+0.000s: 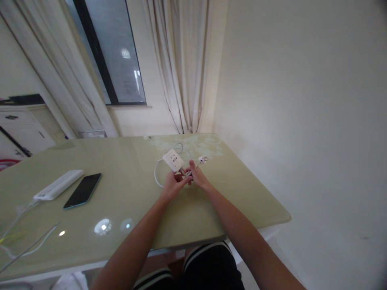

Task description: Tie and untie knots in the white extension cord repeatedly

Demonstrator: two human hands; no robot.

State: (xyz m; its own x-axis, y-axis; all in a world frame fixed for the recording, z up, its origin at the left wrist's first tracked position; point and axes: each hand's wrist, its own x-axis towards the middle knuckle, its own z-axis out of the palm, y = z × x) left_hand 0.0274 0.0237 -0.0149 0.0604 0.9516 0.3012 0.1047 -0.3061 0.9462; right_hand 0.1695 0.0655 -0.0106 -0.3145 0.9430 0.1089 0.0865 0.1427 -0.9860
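Note:
Both hands meet over the middle of a table, close together around a white cord. My left hand (174, 184) has its fingers closed on the cord, just below a small white power strip (173, 160) with socket holes on its face. My right hand (197, 176) pinches the same white cord (188, 173), thumb raised. Beyond the right thumb a white plug (203, 160) sticks out with its metal pins toward the right. A loop of cord curves left of the power strip, and another lies behind it.
On the glossy table (127, 161), a black-screened phone (82, 191) lies at the left beside a longer white power strip (60, 184). Loose cables (33, 245) cross the near left corner. A wall (287, 100) borders the table's right side; curtains (184, 60) hang behind.

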